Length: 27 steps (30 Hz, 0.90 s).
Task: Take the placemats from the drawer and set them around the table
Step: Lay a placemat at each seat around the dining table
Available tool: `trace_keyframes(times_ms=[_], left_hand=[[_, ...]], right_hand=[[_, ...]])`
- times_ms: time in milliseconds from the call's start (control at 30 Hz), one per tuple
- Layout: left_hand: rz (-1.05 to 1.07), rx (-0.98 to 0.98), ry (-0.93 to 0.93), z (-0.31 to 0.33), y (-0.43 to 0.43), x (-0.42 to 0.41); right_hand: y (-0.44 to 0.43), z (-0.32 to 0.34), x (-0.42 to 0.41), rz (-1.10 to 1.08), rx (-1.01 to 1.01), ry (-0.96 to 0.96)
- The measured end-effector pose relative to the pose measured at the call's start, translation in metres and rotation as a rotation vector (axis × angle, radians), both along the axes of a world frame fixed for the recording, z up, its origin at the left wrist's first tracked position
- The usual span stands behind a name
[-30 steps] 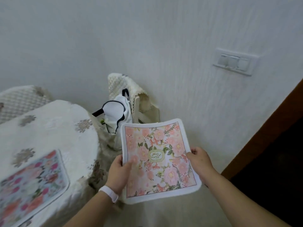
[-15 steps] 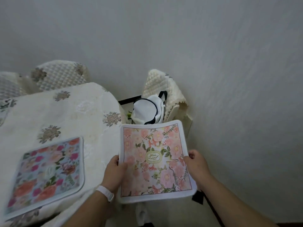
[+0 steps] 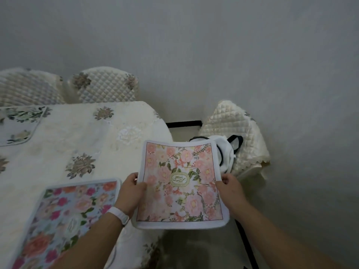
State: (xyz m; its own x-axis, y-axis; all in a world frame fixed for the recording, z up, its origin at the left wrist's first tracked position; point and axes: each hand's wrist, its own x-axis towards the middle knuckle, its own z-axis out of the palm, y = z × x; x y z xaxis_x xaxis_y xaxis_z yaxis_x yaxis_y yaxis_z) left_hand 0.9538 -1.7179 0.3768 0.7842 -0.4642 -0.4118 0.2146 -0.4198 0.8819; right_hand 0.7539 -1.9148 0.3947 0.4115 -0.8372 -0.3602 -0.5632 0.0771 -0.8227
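A pink placemat [image 3: 180,183] is being gripped at both side edges by the left hand [image 3: 130,193] and right hand [image 3: 231,191] at the table [image 3: 77,136] edge, while a blue placemat [image 3: 64,216] and, apparently, a blurred far placemat [image 3: 17,123] are lying set, this one remaining to be placed.

**Cloth nearly everywhere, all of it matt**

- Pink mat [image 3: 180,183]: printed floral face, matt and smooth, with a plain white border. Thin and pliant; the far edge curls.
- Blue mat [image 3: 68,216]: same printed matt finish, lying flat.
- Tablecloth [image 3: 77,136]: cream cloth with a soft sheen and raised embroidered flowers.
- Chair covers [image 3: 105,88]: quilted cream fabric, diamond-stitched and puffy.
- Right cover [image 3: 233,129]: same quilting, with a scalloped hem.
- Wristband [image 3: 118,215]: white and smooth; plastic or rubber, cannot tell which.
- Wall [image 3: 213,45]: matt, faintly textured.
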Motion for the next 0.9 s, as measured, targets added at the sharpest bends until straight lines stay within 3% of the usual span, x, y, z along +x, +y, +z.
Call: trace_keyframes(times_ms=[300, 733, 900], left_hand=[[0.176, 0.104, -0.062, 0.005, 0.010, 0.084], [0.415, 0.272, -0.046, 0.000, -0.076, 0.189], [0.424, 0.320, -0.025, -0.005, -0.094, 0.217]], right_hand=[[-0.028, -0.019, 0.108, 0.233, 0.000, 0.013], [-0.132, -0.071, 0.256, 0.446, 0.263, 0.012], [-0.157, -0.083, 0.296, 0.535, 0.239, 0.073]])
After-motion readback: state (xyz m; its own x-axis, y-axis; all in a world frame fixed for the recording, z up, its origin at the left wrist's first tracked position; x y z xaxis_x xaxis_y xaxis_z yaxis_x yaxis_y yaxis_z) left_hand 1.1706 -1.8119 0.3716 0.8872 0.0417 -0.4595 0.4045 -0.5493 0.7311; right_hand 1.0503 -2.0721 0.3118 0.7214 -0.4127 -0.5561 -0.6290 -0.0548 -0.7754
